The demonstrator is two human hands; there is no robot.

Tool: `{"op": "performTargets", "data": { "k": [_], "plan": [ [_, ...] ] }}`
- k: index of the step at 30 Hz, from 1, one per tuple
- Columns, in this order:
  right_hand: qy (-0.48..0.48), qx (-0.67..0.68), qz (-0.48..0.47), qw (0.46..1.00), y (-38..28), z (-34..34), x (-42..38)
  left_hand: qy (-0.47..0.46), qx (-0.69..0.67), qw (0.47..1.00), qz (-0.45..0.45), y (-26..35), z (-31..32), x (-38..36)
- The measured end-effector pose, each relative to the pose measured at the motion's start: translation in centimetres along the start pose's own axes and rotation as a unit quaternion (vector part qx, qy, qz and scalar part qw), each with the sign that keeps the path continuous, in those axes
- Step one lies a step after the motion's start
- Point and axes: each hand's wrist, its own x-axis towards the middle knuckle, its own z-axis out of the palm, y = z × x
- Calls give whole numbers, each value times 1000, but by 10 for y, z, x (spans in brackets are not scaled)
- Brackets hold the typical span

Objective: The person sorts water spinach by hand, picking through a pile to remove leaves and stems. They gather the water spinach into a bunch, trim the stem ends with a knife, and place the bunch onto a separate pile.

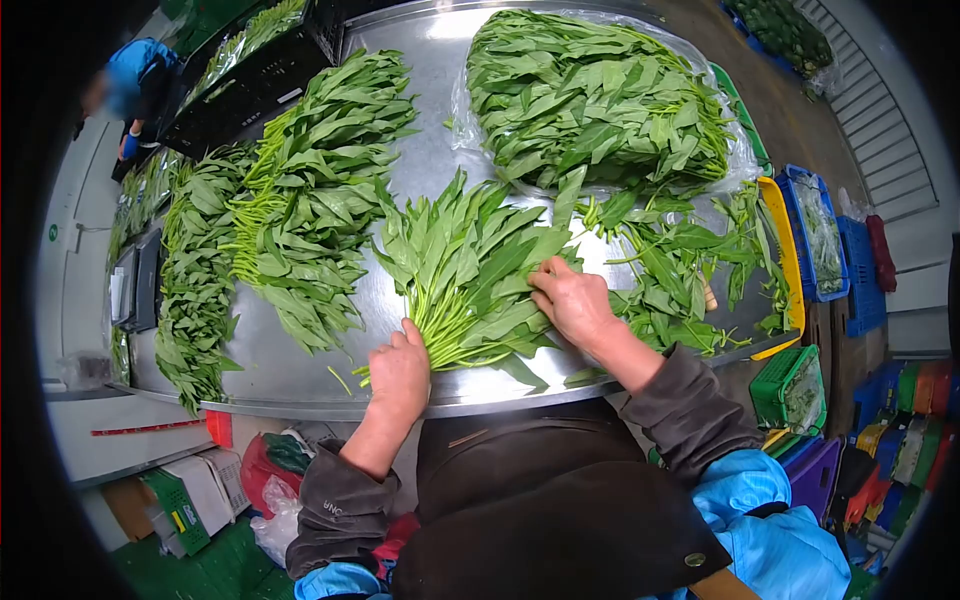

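A loose bunch of water spinach (455, 265) lies on the metal table in front of me, leaves pointing away and cut stems toward me. My left hand (400, 368) is closed at the lower left of this bunch, around the stem ends; its fingers are partly hidden. At the right side of the bunch, my right hand (577, 303) has its fingers curled and pinched on a leaf. Loose stalks (670, 265) and torn leaves are scattered just right of that hand. Behind the bunch sits a big heap of water spinach (590, 95) on clear plastic.
Rows of laid-out bunches (320, 170) cover the left of the metal table (430, 150). A black crate (245, 95) stands at the back left, near another person (145, 65) in blue. Yellow (785, 250), blue (815, 235) and green crates (790, 390) line the right side.
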Motion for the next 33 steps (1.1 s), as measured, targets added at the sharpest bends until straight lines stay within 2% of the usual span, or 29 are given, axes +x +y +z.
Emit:
{"op": "performTargets", "data": {
  "k": [3, 5, 6, 7, 8, 9, 10, 11, 12, 13, 14, 16, 17, 18, 20, 21, 23, 24, 25, 26, 27, 28, 29, 30, 31, 33],
  "plan": [
    [-14, 4, 12, 1000, 8, 5, 0, 8, 0, 1000, 4, 0, 1, -2],
    [10, 56, 14, 998, 13, 1, -1, 25, 22, 999, 3, 4, 8, -3],
    [21, 82, 81, 993, 28, 6, -2, 23, 25, 999, -2, 5, 10, -4],
    [-50, 220, 286, 931, 34, -8, 7, 29, 27, 999, -4, 6, 12, -5],
    [9, 305, 326, 895, 45, -20, 9, 35, 27, 999, -6, 6, 14, -7],
    [69, 299, 313, 899, 62, -22, 7, 36, 27, 999, -10, 7, 16, -7],
    [61, 295, 310, 902, 66, -32, 6, 45, 17, 999, -12, 8, 18, -8],
    [-9, 174, 311, 934, 71, -44, 4, 55, 6, 998, -14, 9, 19, -7],
    [10, 22, 231, 973, 81, -43, -4, 59, 5, 998, -17, 10, 18, -7],
    [30, -131, 143, 981, 85, -39, -11, 57, -4, 998, -18, 10, 19, -8],
    [32, -131, 140, 981, 71, -47, -8, 54, -13, 998, -20, 10, 19, -8],
    [35, -17, 122, 992, 35, -60, -3, 66, -18, 997, -20, 9, 19, -9],
    [57, 75, 78, 993, 19, -58, -5, 78, -24, 997, -16, 9, 19, -9],
    [39, 101, 20, 994, 0, -59, -7, 79, -22, 997, -17, 7, 12, -8],
    [90, 148, -186, 967, -34, -52, -10, 91, -139, 986, -11, 0, -17, -10],
    [80, 187, -244, 948, -56, -56, -14, 93, -138, 986, -11, -2, -33, -11],
    [-29, 255, -329, 909, -90, -68, -21, 109, -356, 928, -30, -6, -60, -11],
    [-27, 290, -373, 881, -97, -57, -29, 110, -356, 927, -30, -8, -61, -7],
    [-66, 320, -408, 853, -103, -57, -27, -16, -595, 804, -6, -12, -60, -3],
    [-73, 321, -418, 847, -106, -53, -26, -142, -781, 607, 19, -14, -57, -2],
    [-79, 321, -429, 841, -108, -47, -24, -144, -783, 605, 19, -13, -47, -2],
    [-80, 320, -428, 842, -111, -38, -18, -194, -847, 496, -6, -11, -28, 1],
    [-138, 296, -409, 852, -113, -26, -12, -241, -893, 378, -31, -7, -7, 3],
    [-195, 271, -389, 859, -112, -15, -7, -240, -919, 313, 13, -4, 16, 7],
    [-193, 272, -389, 859, -109, -8, -5, -240, -918, 315, 12, -4, 29, 5],
    [-203, 150, -357, 900, -103, 7, 0, -304, -886, 335, -106, -6, 39, -1]
  ]
}}
